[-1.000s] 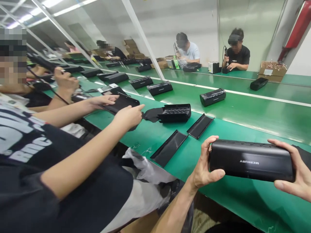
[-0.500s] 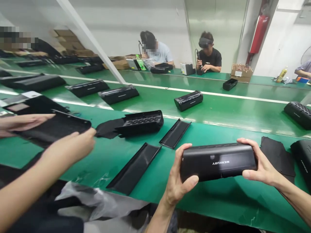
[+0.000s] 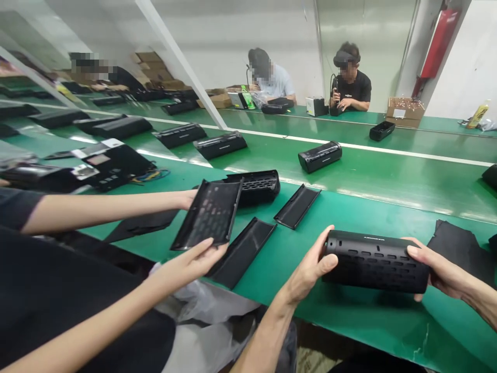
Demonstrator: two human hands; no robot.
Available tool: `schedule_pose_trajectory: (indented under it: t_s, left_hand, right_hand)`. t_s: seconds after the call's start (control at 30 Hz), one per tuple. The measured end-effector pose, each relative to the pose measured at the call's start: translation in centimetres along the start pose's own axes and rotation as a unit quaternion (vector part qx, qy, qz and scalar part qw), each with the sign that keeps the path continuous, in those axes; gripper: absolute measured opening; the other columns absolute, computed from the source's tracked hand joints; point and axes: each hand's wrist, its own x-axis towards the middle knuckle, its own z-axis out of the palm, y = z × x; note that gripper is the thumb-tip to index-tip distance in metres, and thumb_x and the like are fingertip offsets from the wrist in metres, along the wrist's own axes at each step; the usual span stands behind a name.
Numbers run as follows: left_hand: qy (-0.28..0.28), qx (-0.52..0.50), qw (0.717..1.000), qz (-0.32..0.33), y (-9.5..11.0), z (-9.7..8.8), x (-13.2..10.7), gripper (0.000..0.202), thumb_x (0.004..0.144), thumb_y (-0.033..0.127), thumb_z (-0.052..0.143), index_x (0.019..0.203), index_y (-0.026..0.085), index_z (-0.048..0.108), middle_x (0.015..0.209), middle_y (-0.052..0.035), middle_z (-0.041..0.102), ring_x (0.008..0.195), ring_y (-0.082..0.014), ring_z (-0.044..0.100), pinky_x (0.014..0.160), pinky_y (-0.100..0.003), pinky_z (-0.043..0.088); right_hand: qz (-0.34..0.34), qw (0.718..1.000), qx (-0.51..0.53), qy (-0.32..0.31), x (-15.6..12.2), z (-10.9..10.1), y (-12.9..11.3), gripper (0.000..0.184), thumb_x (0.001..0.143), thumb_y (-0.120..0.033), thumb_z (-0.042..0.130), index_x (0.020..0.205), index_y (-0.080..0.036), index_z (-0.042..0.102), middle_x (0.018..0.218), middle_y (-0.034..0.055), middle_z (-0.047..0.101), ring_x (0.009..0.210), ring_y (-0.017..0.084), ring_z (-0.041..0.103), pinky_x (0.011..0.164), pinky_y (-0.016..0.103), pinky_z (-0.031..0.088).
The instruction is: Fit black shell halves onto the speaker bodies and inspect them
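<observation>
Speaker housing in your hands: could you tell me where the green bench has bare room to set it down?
Bare green bench lies directly under the speaker housing held by the left hand and right hand, and between the narrow tray and the black sheets. Leftwards it is crowded: long tray, grille shell, a co-worker's panel.

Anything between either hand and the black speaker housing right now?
Nothing visible. The left hand holds one end of the black speaker housing and the right hand holds the other, in direct contact. The co-worker's hand with a flat panel is well apart.
</observation>
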Motion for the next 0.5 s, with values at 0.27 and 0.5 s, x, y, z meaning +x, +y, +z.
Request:
schedule_pose_trajectory:
  t_s: [0.27, 0.5]
  left_hand:
    - [0.062, -0.101, 0.991, -0.062, -1.7, 1.8, 0.7, 0.089, 0.078, 0.068, 0.079, 0.147, 0.016, 0.058, 0.14, -0.0139, 0.072, 0.142, -0.044, 0.055, 0.124, -0.054, 0.04]
    - [0.002, -0.09, 0.995, -0.04, -1.6, 1.5, 0.6, 0.111, 0.076, 0.062, 0.086, 0.167, 0.021, 0.037, 0.164, -0.0145, 0.052, 0.152, -0.0429, 0.046, 0.127, -0.052, 0.036]
  right_hand:
    - [0.023, 0.999, 0.049, 0.008, -1.4, 0.2, 2.4, 0.119, 0.077, -0.067, 0.087, 0.163, -0.02, 0.02, 0.088, 0.0082, 0.082, 0.066, 0.027, 0.08, 0.055, 0.035, 0.068]
    - [0.025, 0.999, 0.03, 0.031, -1.0, -0.1, 3.5, 0.116, 0.078, -0.072, 0.083, 0.162, -0.015, 0.027, 0.067, 0.0041, 0.076, 0.058, 0.029, 0.079, 0.052, 0.033, 0.066]
